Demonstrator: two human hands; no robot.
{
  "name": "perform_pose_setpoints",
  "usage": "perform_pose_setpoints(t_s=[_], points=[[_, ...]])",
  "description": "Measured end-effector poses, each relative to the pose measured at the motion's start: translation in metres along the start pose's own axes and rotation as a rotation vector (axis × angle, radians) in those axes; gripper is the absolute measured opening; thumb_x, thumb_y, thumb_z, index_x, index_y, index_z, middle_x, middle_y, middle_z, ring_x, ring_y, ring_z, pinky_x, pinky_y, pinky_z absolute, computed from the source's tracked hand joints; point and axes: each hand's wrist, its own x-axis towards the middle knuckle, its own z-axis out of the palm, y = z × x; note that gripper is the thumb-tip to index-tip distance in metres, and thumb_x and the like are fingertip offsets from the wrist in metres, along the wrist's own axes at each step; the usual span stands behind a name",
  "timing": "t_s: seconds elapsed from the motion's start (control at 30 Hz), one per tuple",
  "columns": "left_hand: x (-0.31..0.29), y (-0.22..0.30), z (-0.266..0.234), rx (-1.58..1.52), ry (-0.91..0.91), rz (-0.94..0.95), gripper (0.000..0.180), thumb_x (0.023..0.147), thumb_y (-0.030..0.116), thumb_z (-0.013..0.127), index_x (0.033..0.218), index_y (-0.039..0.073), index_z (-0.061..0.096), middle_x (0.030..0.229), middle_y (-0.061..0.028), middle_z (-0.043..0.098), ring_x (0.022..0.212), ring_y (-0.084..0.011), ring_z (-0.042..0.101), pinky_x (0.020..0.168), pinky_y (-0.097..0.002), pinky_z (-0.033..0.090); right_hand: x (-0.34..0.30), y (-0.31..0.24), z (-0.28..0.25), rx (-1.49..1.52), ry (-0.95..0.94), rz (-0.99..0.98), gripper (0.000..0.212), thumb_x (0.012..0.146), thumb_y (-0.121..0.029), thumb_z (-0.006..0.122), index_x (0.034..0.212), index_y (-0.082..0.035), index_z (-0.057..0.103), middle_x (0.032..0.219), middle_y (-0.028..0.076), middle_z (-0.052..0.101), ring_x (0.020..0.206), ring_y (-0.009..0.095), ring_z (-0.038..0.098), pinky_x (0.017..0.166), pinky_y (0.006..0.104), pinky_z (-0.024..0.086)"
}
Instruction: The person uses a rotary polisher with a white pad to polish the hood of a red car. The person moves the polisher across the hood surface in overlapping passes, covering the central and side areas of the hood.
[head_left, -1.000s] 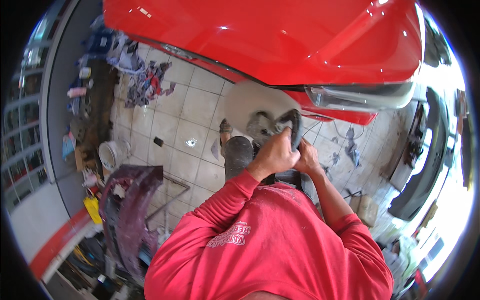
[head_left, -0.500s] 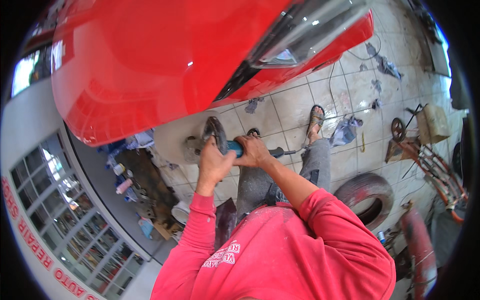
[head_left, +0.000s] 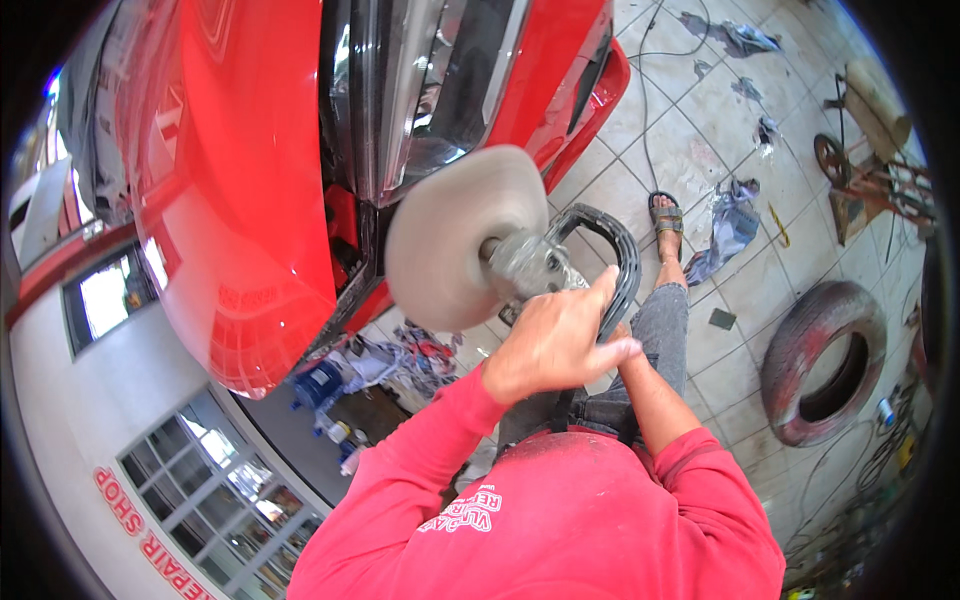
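My left hand [head_left: 560, 335] is closed on the front of a polisher [head_left: 535, 268], by its black loop handle [head_left: 625, 250], with the thumb stretched to the right. Behind it, my right hand [head_left: 622, 338] is on the tool's body; its fingers and most of the body are hidden. The round whitish pad [head_left: 440, 240] is smeared by motion. In the picture it overlaps the red car's [head_left: 235, 180] front corner, below the headlight [head_left: 450, 85]. Whether the pad touches the paint I cannot tell.
Crumpled paper and bottles [head_left: 345, 375] lie below the car's corner. A cable [head_left: 645, 110] runs across the tiled floor [head_left: 700, 310]. Torn paper [head_left: 730, 225] lies beside my sandalled foot [head_left: 667, 222]. On the right are a worn tyre [head_left: 785, 365] and a rusty wheeled frame [head_left: 870, 170].
The polisher has come up and turned, so its pad shows broad and its loop handle is visible. Both hands have shifted right with it. The view has swung, bringing the headlight nearer the middle.
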Motion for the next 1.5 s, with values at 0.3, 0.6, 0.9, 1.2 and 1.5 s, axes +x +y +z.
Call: perform_pose_setpoints(t_s=[0.3,0.6,0.9,1.2,1.5], points=[[-0.005,-0.018,0.031,0.673,0.187,0.323,0.059,0.081,0.018,0.079,0.137,0.001,0.066,0.079,-0.0059,0.066,0.07,-0.0241,0.066,0.065,-0.0389,0.05,0.011,-0.02,0.049,0.336,-0.003,-0.016,0.034,0.103,-0.022,0.07,0.134,-0.01,0.063,0.127,0.006,0.065,0.122,0.022,0.059,0.115,0.0386,0.043],[0.186,0.068,-0.033,0.757,0.21,0.324,0.013,0.079,0.018,0.077,0.087,0.009,0.072,0.078,-0.0187,0.074,0.077,-0.0368,0.077,0.068,-0.0467,0.06,0.09,-0.177,-0.032,0.152,0.388,-0.21,0.073,0.09,-0.036,0.087,0.146,0.0,0.059,0.134,0.009,0.069,0.122,0.018,0.064,0.102,0.0371,0.054],[0.27,0.117,-0.091,0.879,0.243,0.321,0.017,0.083,0.015,0.069,0.087,0.007,0.083,0.093,-0.0213,0.079,0.087,-0.0363,0.08,0.079,-0.0457,0.063,0.146,-0.287,-0.086,0.564,0.159,0.011,0.058,0.092,-0.036,0.081,0.137,-0.002,0.065,0.111,0.009,0.078,0.091,0.019,0.076,0.084,0.0374,0.061],[0.115,0.028,0.013,0.754,0.171,0.224,0.029,0.077,0.019,0.081,0.096,0.008,0.063,0.077,-0.0139,0.074,0.076,-0.0347,0.077,0.065,-0.0474,0.059,0.038,-0.146,0.0,0.168,0.259,-0.106,0.086,0.08,-0.037,0.092,0.149,-0.001,0.056,0.15,0.013,0.061,0.139,0.02,0.053,0.117,0.0402,0.043],[0.187,0.077,-0.04,0.781,0.183,0.263,0.029,0.08,0.021,0.079,0.106,0.013,0.069,0.083,-0.0135,0.075,0.08,-0.0356,0.076,0.068,-0.0491,0.059,0.09,-0.203,-0.063,0.128,0.228,-0.135,0.061,0.083,-0.034,0.089,0.13,-0.001,0.071,0.119,0.01,0.077,0.109,0.019,0.071,0.095,0.0365,0.056]])
